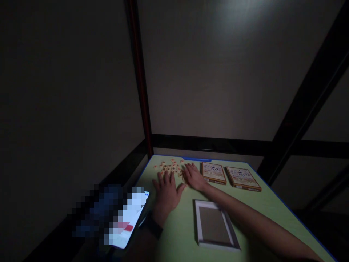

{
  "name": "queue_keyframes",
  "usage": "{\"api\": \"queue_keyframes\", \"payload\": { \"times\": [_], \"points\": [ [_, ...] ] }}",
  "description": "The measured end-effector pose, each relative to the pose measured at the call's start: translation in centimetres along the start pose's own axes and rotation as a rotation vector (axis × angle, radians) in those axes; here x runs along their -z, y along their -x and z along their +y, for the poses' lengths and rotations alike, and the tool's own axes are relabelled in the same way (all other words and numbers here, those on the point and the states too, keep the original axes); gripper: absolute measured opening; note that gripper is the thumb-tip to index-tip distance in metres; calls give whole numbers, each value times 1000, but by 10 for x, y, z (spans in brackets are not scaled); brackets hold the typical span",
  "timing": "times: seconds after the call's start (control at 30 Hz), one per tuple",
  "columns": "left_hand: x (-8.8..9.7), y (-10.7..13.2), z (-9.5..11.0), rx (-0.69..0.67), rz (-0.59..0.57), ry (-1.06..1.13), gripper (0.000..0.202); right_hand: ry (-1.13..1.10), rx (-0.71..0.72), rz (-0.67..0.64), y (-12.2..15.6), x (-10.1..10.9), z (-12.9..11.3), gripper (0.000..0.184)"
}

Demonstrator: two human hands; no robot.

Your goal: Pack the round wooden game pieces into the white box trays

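Both of my hands lie flat on a light green table (261, 207), fingers spread. My left hand (167, 190) rests palm down just in front of a scatter of small pale and orange puzzle pieces (169, 166) near the table's far left corner. Beside it my right hand (194, 176) covers the right edge of that scatter, its forearm reaching in from the lower right. An empty grey puzzle frame tray (215, 225) lies on the table in front of the hands, under my right forearm's line.
Two orange-bordered puzzle boxes (213, 172) (243, 178) lie side by side right of my hands. A lit phone (128, 218) sits at the table's left edge, partly blurred out. Dark walls and black beams surround the table. The room is dim.
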State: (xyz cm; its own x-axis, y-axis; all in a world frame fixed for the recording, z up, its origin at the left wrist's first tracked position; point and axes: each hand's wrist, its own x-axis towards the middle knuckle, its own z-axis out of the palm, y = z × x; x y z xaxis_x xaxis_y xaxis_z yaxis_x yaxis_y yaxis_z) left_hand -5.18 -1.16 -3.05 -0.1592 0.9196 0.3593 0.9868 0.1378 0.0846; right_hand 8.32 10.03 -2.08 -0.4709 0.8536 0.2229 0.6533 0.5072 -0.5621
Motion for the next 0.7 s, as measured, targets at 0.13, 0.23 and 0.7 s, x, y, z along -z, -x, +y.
{"api": "queue_keyframes", "payload": {
  "times": [0.13, 0.23, 0.7],
  "points": [
    [-3, 1, 6, -91, 41, 5, 72, -79, -25, 28, -7, -18, -4, 52],
    [-5, -1, 8, -110, 27, 11, 74, -148, -58, 40, -13, -27, -9, 54],
    [-7, -25, -8, 7, -30, 29, 61, -86, 59, -176, -70, 0, 9, 59]
  ]
}}
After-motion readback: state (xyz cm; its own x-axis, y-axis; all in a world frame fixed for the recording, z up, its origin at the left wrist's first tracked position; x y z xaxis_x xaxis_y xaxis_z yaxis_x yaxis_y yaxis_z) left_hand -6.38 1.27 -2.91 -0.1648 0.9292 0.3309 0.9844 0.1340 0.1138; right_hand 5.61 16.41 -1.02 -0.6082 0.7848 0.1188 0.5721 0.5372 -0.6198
